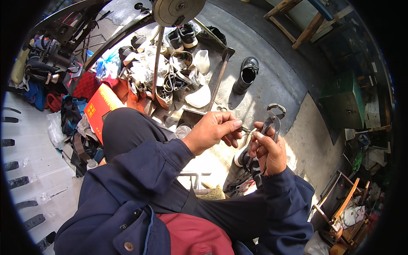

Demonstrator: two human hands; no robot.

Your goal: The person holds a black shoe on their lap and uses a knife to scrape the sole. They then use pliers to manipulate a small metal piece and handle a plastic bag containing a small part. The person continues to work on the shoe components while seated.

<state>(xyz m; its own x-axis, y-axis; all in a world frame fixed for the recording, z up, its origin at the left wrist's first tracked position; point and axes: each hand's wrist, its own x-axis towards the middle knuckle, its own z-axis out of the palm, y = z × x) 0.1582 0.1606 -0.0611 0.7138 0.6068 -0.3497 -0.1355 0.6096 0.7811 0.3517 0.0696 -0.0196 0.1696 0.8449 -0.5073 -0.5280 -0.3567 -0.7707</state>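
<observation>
My left hand (pixel 214 131) is closed in a pinch on a thin, dark, slender tool (pixel 243 128), whose tip points at the fingertips of my right hand. My right hand (pixel 272 153) is closed around a grey looped piece (pixel 272 123), which rises above the fingers and curls over at the top; I cannot tell its exact kind. Something small and shiny sits between the two hands, too small to name. Both hands are held above my lap, close together.
A heap of shoes and plastic bags (pixel 148 63) lies ahead on the left, beside a machine with a round wheel (pixel 180 9). A single black shoe (pixel 246 74) stands on the floor. To the left is a red box (pixel 100 111); at right, a green cabinet (pixel 342 100).
</observation>
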